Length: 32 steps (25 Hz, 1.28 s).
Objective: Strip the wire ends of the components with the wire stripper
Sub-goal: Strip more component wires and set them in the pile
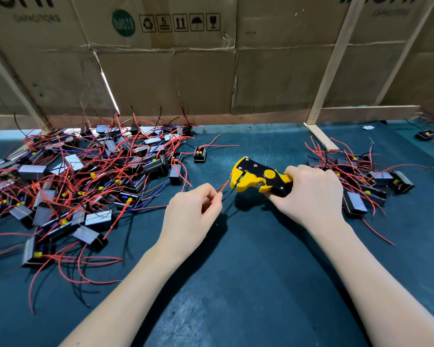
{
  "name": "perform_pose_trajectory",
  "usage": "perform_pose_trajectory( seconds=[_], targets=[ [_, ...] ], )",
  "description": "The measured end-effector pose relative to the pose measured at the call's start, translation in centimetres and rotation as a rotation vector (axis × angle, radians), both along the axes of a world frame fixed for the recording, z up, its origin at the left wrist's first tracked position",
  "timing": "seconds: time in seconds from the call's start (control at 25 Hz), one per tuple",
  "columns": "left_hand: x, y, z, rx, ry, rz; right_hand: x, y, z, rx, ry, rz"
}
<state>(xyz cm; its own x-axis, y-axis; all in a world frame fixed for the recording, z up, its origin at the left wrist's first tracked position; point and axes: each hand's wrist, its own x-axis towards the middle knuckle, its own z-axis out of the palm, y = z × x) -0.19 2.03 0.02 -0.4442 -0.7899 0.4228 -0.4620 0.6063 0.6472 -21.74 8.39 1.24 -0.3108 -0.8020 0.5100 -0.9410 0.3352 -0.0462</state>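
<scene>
Two hands over the dark teal table (248, 284). The right hand (311, 194) has its fingers wrapped around the handles of one yellow-and-black wire stripper (258, 177), with the head pointing left. The left hand (193, 211) has thumb and fingers curled in, pinching thin wires: a red wire (223, 185) and a black wire (229, 194) run from its fingertips up toward the stripper's head. The black one looks like it reaches the head, but the exact contact is too small to be sure of. I can't see the component those wires belong to; the hand covers it.

Left of the hands there's a big tangled pile of components (80, 176), little black boxes with grey tops and red leads, too overlapped to count properly, dozens easily. One lone component (200, 154) sits just apart from the pile, behind the stripper. A smaller pile (368, 184) lies to the right, roughly eight visible. Cardboard sheets (173, 71) stand along the back edge of the table.
</scene>
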Motion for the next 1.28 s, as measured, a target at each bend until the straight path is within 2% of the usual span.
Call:
perform_pose_trajectory(
  seconds=[0.4,0.6,0.72,0.92,1.0,1.08,1.16,1.2,1.28],
  targets=[
    [0.1,-0.1,0.0,-0.019,-0.013,-0.006,0.3,0.1,0.3,0.017,-0.023,-0.043],
    [-0.1,0.2,0.2,-0.016,-0.011,-0.013,0.1,-0.4,-0.1,0.112,-0.081,-0.115],
    [0.2,0.0,0.2,-0.008,0.012,-0.025,0.3,-0.3,-0.1,0.002,-0.084,-0.112],
    [0.8,0.1,1.0,-0.037,-0.010,0.037,-1.4,0.2,0.5,-0.235,-0.241,-0.143],
    [1.6,-0.3,1.8,-0.035,-0.114,0.109,-2.0,0.4,0.7,-0.270,-0.265,-0.175],
    [2.5,-0.9,2.4,-0.044,-0.328,0.141,-2.1,0.4,0.9,-0.296,-0.301,-0.185],
    [2.7,-1.0,2.2,-0.043,-0.434,0.076,-1.9,0.4,1.1,-0.323,-0.332,-0.170],
    [2.5,-0.8,2.0,-0.033,-0.393,0.003,-1.9,0.4,1.2,-0.338,-0.338,-0.161],
    [1.6,0.1,1.7,0.061,-0.189,-0.191,-2.0,0.5,1.4,-0.367,-0.342,-0.144]
  ],
)
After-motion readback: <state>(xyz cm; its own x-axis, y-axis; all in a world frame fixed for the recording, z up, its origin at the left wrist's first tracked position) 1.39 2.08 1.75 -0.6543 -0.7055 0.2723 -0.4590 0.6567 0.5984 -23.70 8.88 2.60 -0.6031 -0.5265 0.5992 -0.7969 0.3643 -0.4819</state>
